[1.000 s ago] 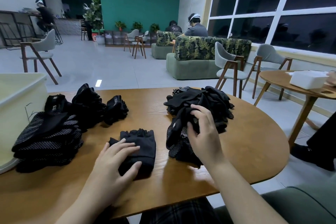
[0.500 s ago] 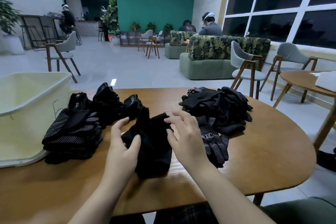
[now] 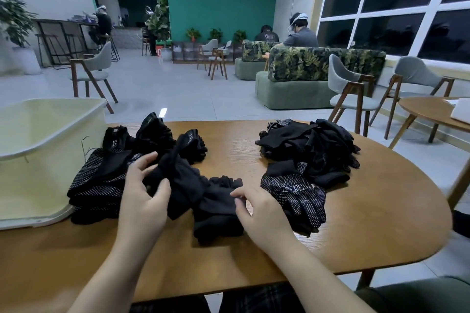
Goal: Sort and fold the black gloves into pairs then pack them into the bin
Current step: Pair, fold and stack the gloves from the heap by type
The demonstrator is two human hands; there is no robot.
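Lounge setting, dim, with chairs and sofas behind; work takes place on a rounded wooden table [image 3: 381,223]. Cream bin [image 3: 50,134] stands at the 9 o'clock edge of the table, its inside not visible enough to judge contents.

Item in hand: a plain black knit glove pair [image 3: 203,193] at table centre. Left hand [image 3: 145,193] grasps its raised upper end, thumb and fingers closed on the cloth. Right hand [image 3: 256,207] pinches the lower portion at its 3 o'clock edge, pressing it to the table.

Orientation: long axis runs roughly from 11 o'clock, where the lifted end rises, to 5 o'clock, where the lower part lies flat. Finger tips of the flat portion point toward 12 o'clock; which end of the lifted part is the cuff cannot be determined.

Handling assessment: light, soft, limp fabric with no stiffness; it will sag wherever unsupported and should not slip readily. Not fragile. Best held at cuff and finger ends together, so both layers stay aligned through the fold.

Surroundings: dotted-palm folded stack [image 3: 101,183] at 9 o'clock, touching the bin wall; rolled bundles [image 3: 157,134] at 11 o'clock; unsorted heap [image 3: 310,145] at 2 o'clock; one dotted glove [image 3: 295,193] just beside the right hand at 3 o'clock.

Judgement: folding in progress; packing not begun.
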